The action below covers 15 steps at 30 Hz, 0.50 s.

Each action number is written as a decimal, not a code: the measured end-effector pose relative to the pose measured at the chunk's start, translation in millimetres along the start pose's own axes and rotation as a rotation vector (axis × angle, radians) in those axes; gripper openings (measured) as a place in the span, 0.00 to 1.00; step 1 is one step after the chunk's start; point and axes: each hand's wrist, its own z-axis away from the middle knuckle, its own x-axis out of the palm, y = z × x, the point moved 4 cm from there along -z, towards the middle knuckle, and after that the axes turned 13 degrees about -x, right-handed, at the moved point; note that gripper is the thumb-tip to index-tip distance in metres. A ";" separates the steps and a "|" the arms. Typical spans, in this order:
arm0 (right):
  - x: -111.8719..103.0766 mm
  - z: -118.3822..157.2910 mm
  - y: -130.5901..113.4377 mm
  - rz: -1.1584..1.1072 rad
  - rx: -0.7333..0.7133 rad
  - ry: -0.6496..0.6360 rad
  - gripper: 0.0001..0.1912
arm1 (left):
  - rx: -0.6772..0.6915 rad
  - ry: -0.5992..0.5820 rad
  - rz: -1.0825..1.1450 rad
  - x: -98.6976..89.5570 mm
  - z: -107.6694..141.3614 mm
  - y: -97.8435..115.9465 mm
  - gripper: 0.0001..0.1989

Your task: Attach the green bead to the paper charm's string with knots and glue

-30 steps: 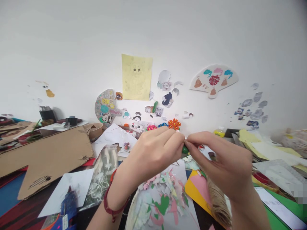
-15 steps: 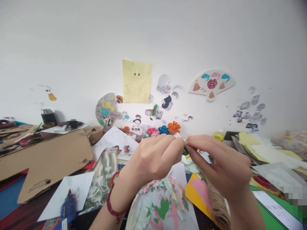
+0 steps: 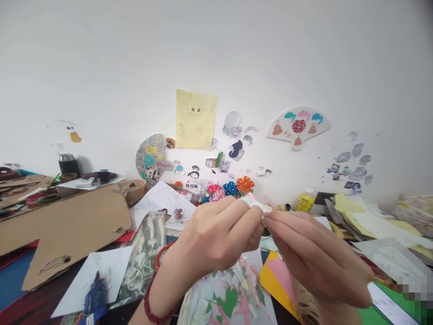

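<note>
In the head view my left hand (image 3: 219, 232) is closed, its curled fingers turned away from me. My right hand (image 3: 318, 253) pinches with thumb and fingertips right beside it. A tiny pale bit shows where the fingertips meet; the fingers hide what it belongs to. Both hands are raised over a sheet (image 3: 203, 298) strewn with paper scraps, among them a green heart-shaped piece (image 3: 228, 301). Behind the hands, orange, blue and pink craft flowers (image 3: 245, 184) stand near the wall.
Brown cardboard (image 3: 81, 221) covers the left side. Nearby lie a blue object (image 3: 95, 295) on white paper and a clear bag of white cords (image 3: 144, 253). A twine bundle (image 3: 304, 302) and a phone (image 3: 389, 302) lie right. A yellow bottle (image 3: 305, 201) stands behind.
My right hand has turned, its fingers now straighter and its wrist lower and farther right. Both hands are slightly lower, still meeting at the fingertips.
</note>
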 end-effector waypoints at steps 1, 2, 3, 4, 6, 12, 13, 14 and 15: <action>-0.2 1.7 -1.4 0.010 -0.030 0.016 0.10 | -0.005 -0.019 0.019 -0.7 0.0 -0.8 0.06; 0.0 3.0 -2.5 0.021 -0.060 0.020 0.10 | -0.007 -0.043 0.038 -1.1 0.2 -1.6 0.06; 0.1 4.0 -3.7 0.034 -0.092 0.032 0.10 | -0.009 -0.065 0.054 -1.5 0.5 -2.4 0.06; 0.2 4.6 -4.4 0.046 -0.115 0.039 0.10 | -0.011 -0.083 0.067 -1.8 0.9 -3.2 0.07; 1.2 5.1 -5.6 0.063 -0.147 0.031 0.10 | -0.014 -0.104 0.089 -2.8 1.3 -4.2 0.06; 0.6 5.9 -6.8 0.058 -0.137 0.039 0.10 | -0.037 -0.103 0.153 -6.7 -4.2 -5.1 0.05; 0.7 6.1 -7.0 0.052 -0.141 0.027 0.09 | -0.039 -0.102 0.160 -7.1 -6.0 -4.9 0.05; 0.7 6.3 -7.2 0.047 -0.145 0.017 0.09 | -0.040 -0.096 0.167 -7.6 -7.8 -4.7 0.06; 0.5 6.5 -7.5 0.042 -0.151 0.013 0.09 | -0.042 -0.089 0.176 -8.1 -9.5 -4.5 0.06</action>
